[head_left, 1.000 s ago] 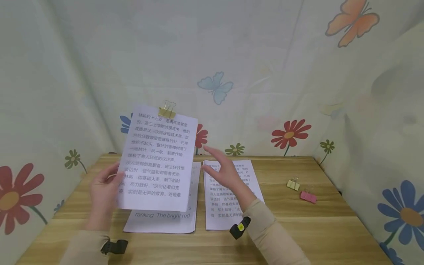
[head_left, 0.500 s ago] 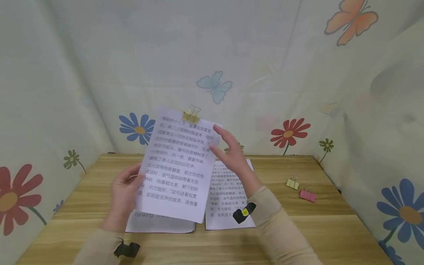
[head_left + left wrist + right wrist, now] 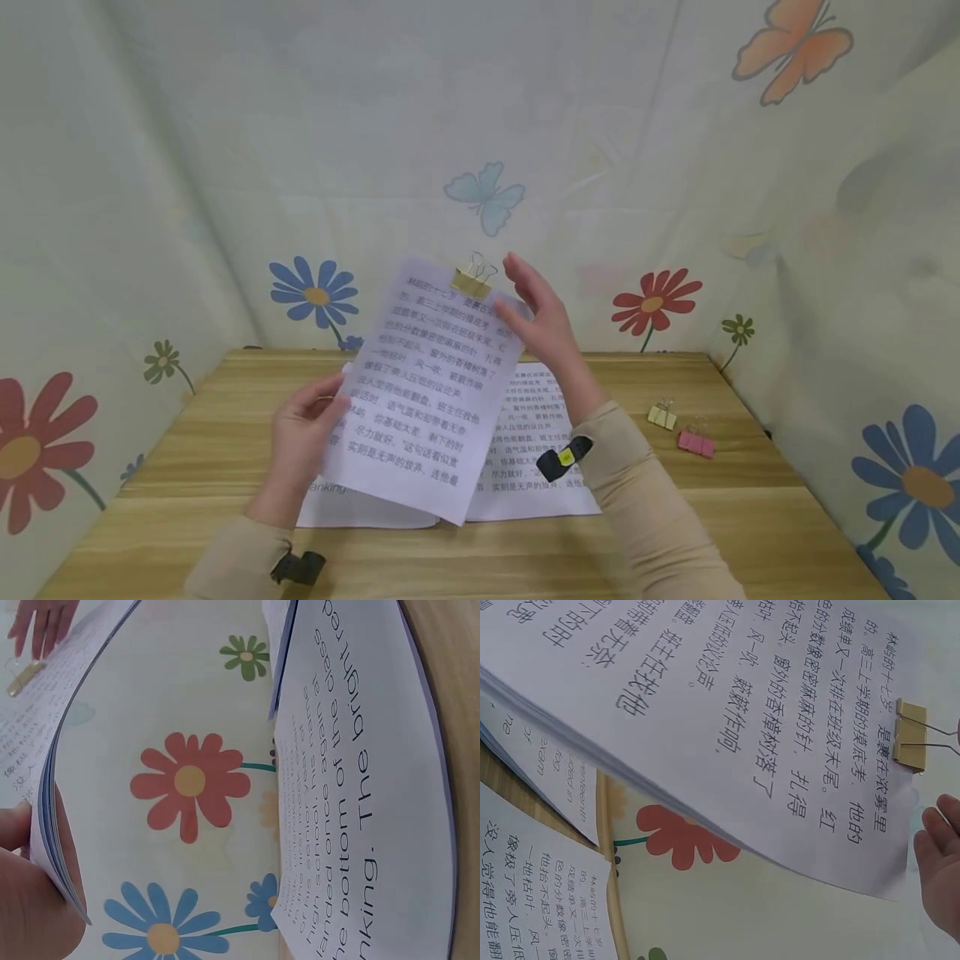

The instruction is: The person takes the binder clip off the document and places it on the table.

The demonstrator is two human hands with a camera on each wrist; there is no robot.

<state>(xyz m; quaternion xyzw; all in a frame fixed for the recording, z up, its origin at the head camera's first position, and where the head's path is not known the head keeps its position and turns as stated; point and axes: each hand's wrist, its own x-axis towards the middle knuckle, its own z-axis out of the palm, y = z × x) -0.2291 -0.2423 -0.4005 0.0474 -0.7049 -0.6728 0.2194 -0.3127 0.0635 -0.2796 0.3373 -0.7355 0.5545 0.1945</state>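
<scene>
My left hand (image 3: pixel 303 433) pinches a stack of printed sheets (image 3: pixel 420 383) by its left edge. The stack is raised above the table and tilted, and the left wrist view shows my thumb (image 3: pixel 15 825) on the face with fingers behind. A gold binder clip (image 3: pixel 471 283) bites the stack's top edge, its wire handles standing up. My right hand (image 3: pixel 543 321) is beside the clip at the upper right corner, fingers extended. In the right wrist view that hand (image 3: pixel 941 862) lies past the corner, and a bit of finger shows by the clip's (image 3: pixel 910 739) handles.
Below the raised stack lie two paper piles on the wooden table (image 3: pixel 675 533): an English-printed one (image 3: pixel 367 512) at left, a Chinese-printed one (image 3: pixel 536 500) at right. Yellow (image 3: pixel 662 414) and pink (image 3: pixel 697 442) binder clips lie farther right. A flowered cloth (image 3: pixel 337 125) hangs behind.
The clipped stack has moved right with my left hand and tilted clockwise. My right hand has risen and moved right, so it is now beside the clip.
</scene>
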